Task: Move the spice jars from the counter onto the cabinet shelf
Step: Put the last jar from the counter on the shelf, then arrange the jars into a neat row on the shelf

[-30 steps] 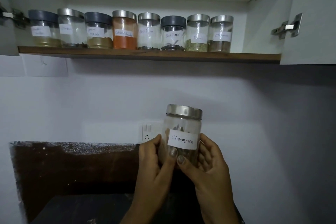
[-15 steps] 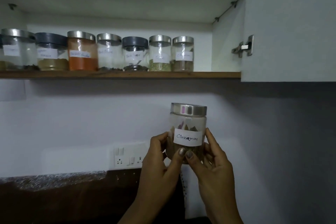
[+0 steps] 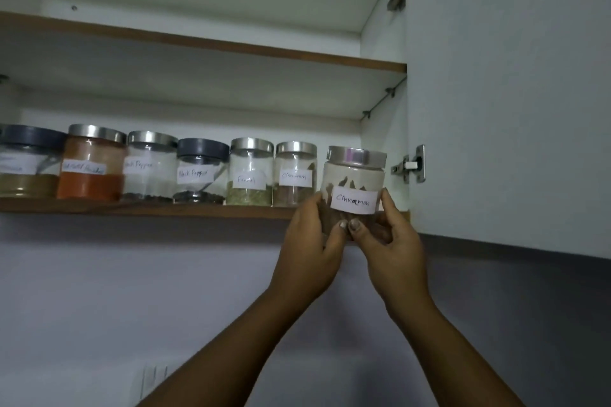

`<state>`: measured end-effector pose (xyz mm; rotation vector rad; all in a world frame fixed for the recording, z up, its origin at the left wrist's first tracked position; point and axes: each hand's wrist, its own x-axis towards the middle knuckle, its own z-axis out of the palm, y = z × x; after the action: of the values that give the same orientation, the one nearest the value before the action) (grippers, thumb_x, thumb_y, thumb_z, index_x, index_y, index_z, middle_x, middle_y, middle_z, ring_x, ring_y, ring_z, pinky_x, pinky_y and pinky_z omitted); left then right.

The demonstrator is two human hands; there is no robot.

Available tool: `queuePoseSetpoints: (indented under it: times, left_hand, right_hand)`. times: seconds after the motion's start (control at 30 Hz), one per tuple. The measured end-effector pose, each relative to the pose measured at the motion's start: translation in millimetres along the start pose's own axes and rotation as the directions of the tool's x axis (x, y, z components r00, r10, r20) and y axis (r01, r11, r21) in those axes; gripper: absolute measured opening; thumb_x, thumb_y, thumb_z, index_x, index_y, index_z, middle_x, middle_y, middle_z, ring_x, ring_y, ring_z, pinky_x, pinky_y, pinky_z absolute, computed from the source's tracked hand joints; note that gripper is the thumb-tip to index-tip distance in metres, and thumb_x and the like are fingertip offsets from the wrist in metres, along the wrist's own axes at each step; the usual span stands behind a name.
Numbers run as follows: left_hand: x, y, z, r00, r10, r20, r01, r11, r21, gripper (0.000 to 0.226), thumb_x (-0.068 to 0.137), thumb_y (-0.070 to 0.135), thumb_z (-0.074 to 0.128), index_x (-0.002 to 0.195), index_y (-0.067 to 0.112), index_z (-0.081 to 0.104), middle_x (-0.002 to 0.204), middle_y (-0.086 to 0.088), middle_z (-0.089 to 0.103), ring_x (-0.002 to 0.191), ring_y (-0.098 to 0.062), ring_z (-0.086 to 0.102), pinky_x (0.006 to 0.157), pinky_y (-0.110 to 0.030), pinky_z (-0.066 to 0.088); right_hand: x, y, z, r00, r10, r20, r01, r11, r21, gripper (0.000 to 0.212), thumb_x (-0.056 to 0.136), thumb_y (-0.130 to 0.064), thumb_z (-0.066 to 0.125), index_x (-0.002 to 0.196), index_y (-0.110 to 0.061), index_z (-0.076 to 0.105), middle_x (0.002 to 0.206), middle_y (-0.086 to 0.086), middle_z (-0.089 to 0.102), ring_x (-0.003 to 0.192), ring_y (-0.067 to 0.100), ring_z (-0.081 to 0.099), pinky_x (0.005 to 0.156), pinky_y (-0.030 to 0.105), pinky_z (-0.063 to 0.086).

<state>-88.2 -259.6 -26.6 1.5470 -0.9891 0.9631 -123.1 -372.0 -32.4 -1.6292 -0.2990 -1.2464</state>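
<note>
We hold the cinnamon jar (image 3: 355, 188) between both hands, the left hand (image 3: 310, 238) wrapped around its left side and the right hand (image 3: 388, 235) around its right, thumbs meeting under the white label. The jar is upright, its steel lid uppermost, raised to the front edge of the cabinet shelf (image 3: 148, 208); we cannot tell whether its base rests on the shelf. Just left of our hands stands a row of jars (image 3: 251, 172), the nearest a second cinnamon-labelled jar (image 3: 295, 175) just beside ours. To the right of our hands is the open cabinet door (image 3: 512, 109) with its hinge (image 3: 411, 164).
</note>
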Motion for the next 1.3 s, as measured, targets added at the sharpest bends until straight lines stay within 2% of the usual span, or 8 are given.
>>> queuePoseSetpoints:
  times: [0.1, 0.2, 0.37, 0.5, 0.6, 0.83, 1.0, 1.3]
  left_hand:
    - [28, -8, 15, 1.000, 0.005, 0.002, -0.006, 0.994, 0.105, 0.044, 0.090, 0.016, 0.053, 0.132, 0.015, 0.039, 0.125, -0.004, 0.046, 0.110, -0.010, 0.047, 0.093, -0.025, 0.043]
    - [44, -19, 29, 1.000, -0.012, 0.013, 0.009, 0.975, 0.223, 0.051, 0.092, 0.013, 0.050, 0.139, 0.010, 0.031, 0.129, -0.010, 0.038, 0.110, -0.014, 0.044, 0.093, -0.021, 0.041]
    - [54, -37, 45, 0.999, 0.025, 0.042, -0.038, 0.936, 0.351, 0.062, 0.091, 0.009, 0.049, 0.145, 0.009, 0.018, 0.137, -0.011, 0.034, 0.123, -0.019, 0.040, 0.100, -0.021, 0.033]
    - [53, -48, 52, 0.995, 0.099, 0.018, -0.094, 0.860, 0.501, 0.044, 0.093, 0.013, 0.046, 0.136, 0.008, 0.034, 0.132, -0.009, 0.044, 0.117, -0.019, 0.042, 0.100, -0.023, 0.033]
    - [52, -53, 55, 0.993, 0.119, 0.019, -0.108, 0.808, 0.579, 0.042, 0.093, 0.011, 0.045, 0.135, 0.005, 0.038, 0.136, -0.012, 0.042, 0.119, -0.023, 0.042, 0.102, -0.028, 0.036]
    - [50, -55, 53, 0.987, 0.160, -0.014, -0.118, 0.781, 0.613, 0.021, 0.082, -0.005, 0.055, 0.103, -0.003, 0.058, 0.097, -0.019, 0.057, 0.081, -0.027, 0.054, 0.068, -0.028, 0.042]
    - [46, -54, 50, 0.978, 0.201, 0.059, -0.189, 0.725, 0.662, 0.034, 0.062, -0.010, 0.071, 0.095, -0.003, 0.064, 0.084, -0.017, 0.062, 0.066, -0.024, 0.057, 0.057, -0.026, 0.047]
    - [40, -59, 30, 0.935, 0.228, 0.271, -0.350, 0.715, 0.606, 0.060, 0.076, -0.001, 0.057, 0.133, 0.005, 0.040, 0.123, -0.012, 0.045, 0.103, -0.023, 0.045, 0.080, -0.029, 0.047]
  right_hand:
    - [36, 13, 4, 1.000, -0.024, 0.013, 0.025, 0.998, -0.055, 0.072, 0.086, -0.020, 0.063, 0.143, -0.039, 0.024, 0.118, 0.002, 0.058, 0.106, 0.013, 0.057, 0.091, 0.029, 0.048]
    - [60, 29, 9, 0.999, -0.048, -0.009, 0.047, 0.989, -0.140, 0.070, 0.087, -0.020, 0.062, 0.143, -0.040, 0.025, 0.118, 0.001, 0.057, 0.102, 0.013, 0.056, 0.084, 0.023, 0.043]
    - [78, 51, 13, 0.995, -0.098, 0.020, 0.100, 0.970, -0.221, 0.068, 0.088, -0.022, 0.061, 0.144, -0.037, 0.025, 0.123, 0.003, 0.058, 0.107, 0.017, 0.057, 0.089, 0.031, 0.049]
    - [88, 59, 13, 0.993, -0.107, 0.051, 0.117, 0.938, -0.326, 0.058, 0.089, -0.036, 0.056, 0.141, -0.035, 0.031, 0.115, 0.000, 0.063, 0.091, 0.011, 0.057, 0.073, 0.023, 0.045]
    - [92, 63, 13, 0.997, -0.068, 0.047, 0.081, 0.913, -0.400, 0.056, 0.087, -0.044, 0.055, 0.138, -0.030, 0.034, 0.116, 0.001, 0.064, 0.103, 0.020, 0.059, 0.086, 0.036, 0.048]
    - [96, 66, 19, 0.997, 0.010, 0.074, 0.031, 0.850, -0.527, 0.051, 0.089, -0.051, 0.046, 0.128, -0.019, 0.039, 0.118, 0.007, 0.063, 0.110, 0.029, 0.055, 0.093, 0.040, 0.044]
    - [97, 66, 23, 0.998, -0.013, 0.054, 0.043, 0.782, -0.621, 0.039, 0.091, -0.052, 0.042, 0.109, -0.017, 0.043, 0.106, 0.005, 0.063, 0.100, 0.026, 0.055, 0.090, 0.036, 0.032]
    - [96, 58, 23, 0.997, 0.019, 0.080, 0.039, 0.745, -0.666, 0.041, 0.090, -0.053, 0.042, 0.109, -0.017, 0.044, 0.107, 0.007, 0.063, 0.100, 0.027, 0.054, 0.084, 0.035, 0.037]
